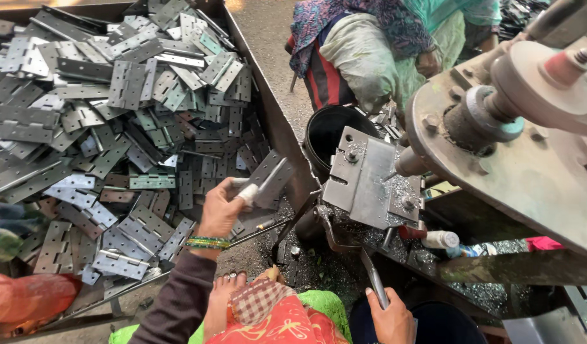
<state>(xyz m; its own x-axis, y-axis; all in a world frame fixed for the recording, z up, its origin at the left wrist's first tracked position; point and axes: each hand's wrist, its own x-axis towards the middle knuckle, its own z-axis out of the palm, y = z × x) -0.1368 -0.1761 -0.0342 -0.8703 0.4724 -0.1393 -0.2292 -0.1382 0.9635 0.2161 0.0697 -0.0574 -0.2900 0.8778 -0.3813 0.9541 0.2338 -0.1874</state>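
My left hand (224,205) is shut on a grey metal hinge (270,180), held up at the right edge of the big bin. Its fingertips are wrapped in white tape and green bangles circle the wrist. My right hand (391,316) grips a dark metal lever handle (373,277) that rises toward the machine. The lever leads up to a grey steel jig plate (363,177) with bolts, fixed to the rusty press machine (516,134).
A large metal bin (275,121) at the left holds several heaps of grey hinges (121,108). A black bucket (328,130) stands behind the jig. Another person (382,44) bends over at the top. A small white bottle (441,239) lies under the machine.
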